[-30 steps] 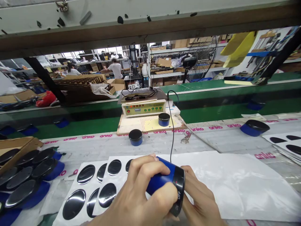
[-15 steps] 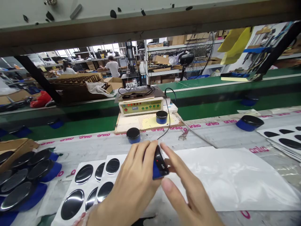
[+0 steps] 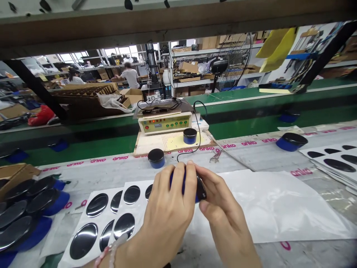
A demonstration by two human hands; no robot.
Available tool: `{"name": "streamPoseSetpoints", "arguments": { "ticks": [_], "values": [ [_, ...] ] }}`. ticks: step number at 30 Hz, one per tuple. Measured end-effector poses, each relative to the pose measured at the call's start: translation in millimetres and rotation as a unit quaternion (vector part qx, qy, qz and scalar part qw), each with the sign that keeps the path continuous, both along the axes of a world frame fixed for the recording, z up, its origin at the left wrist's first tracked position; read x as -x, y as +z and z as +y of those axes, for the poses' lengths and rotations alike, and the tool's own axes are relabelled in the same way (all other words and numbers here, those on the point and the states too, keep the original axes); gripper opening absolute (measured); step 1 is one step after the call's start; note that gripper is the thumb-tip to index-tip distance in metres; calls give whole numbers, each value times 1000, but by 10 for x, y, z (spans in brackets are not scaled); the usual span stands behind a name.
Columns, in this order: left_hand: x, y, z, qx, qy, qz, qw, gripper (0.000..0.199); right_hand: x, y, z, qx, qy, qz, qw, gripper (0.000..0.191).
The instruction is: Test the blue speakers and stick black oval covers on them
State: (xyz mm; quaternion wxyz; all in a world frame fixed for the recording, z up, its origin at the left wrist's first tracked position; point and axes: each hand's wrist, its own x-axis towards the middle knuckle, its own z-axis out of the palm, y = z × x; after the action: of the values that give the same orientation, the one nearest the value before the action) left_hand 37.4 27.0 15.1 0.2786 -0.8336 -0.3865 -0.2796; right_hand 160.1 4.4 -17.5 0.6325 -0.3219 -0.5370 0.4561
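Note:
Between my hands is a round blue device with a glossy black face (image 3: pixel 200 189), tilted so that the face turns right; small light marks show near its lower edge. My left hand (image 3: pixel 169 210) is wrapped over its blue side. My right hand (image 3: pixel 227 214) closes on the black face side, thumb at the lower edge and fingers at the upper. A black cable (image 3: pixel 198 128) runs down from the test box (image 3: pixel 166 123) to just behind my left fingers; whether it joins the device is hidden. Below lie sheets of round black stickers (image 3: pixel 97 204).
Similar blue devices stand ahead (image 3: pixel 156 159), on the perforated board (image 3: pixel 190 136) and at right (image 3: pixel 291 142). Several more crowd the left (image 3: pixel 43 199) beside a cardboard box (image 3: pixel 21 169). A white sheet (image 3: pixel 267 208) lies at right. Beyond runs a green conveyor (image 3: pixel 237 115); a shelf beam (image 3: pixel 167 31) crosses overhead.
My right fingers and thumb have closed in on the device, which has turned so that less of its face shows. My left fingers have shifted further over it. The view has moved slightly.

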Motion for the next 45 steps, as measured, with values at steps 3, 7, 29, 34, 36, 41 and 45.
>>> {"name": "streamPoseSetpoints", "arguments": {
  "ticks": [3, 7, 29, 34, 36, 41, 45],
  "values": [
    [-30, 11, 9, -15, 6, -11, 1000, 44, 7, -9, 7, 1, 6, 28, 1000, 45],
    [-63, 18, 14, -36, 15, 19, 999, 38, 8, -13, 40, 19, -11, 50, 998, 48],
    [118, 272, 10, 372, -35, -249, 894, 54, -638, -87, 74, -30, 34, -334, 942, 33],
    [191, 427, 69, 580, -81, -218, 781, 51, -586, 139, 83, -235, -25, -444, 865, 21],
    [242, 463, 110, 602, -101, -202, 766, 49, -619, 182, 67, -283, -16, -464, 839, 23],
    [433, 474, 333, 484, -26, -396, 780, 37, -1024, 124, 29, -278, -133, -469, 828, 14],
    [364, 157, 695, 426, -1, -271, 863, 52, -1255, -50, 155, -202, -234, -410, 858, 11]
  ]
}}
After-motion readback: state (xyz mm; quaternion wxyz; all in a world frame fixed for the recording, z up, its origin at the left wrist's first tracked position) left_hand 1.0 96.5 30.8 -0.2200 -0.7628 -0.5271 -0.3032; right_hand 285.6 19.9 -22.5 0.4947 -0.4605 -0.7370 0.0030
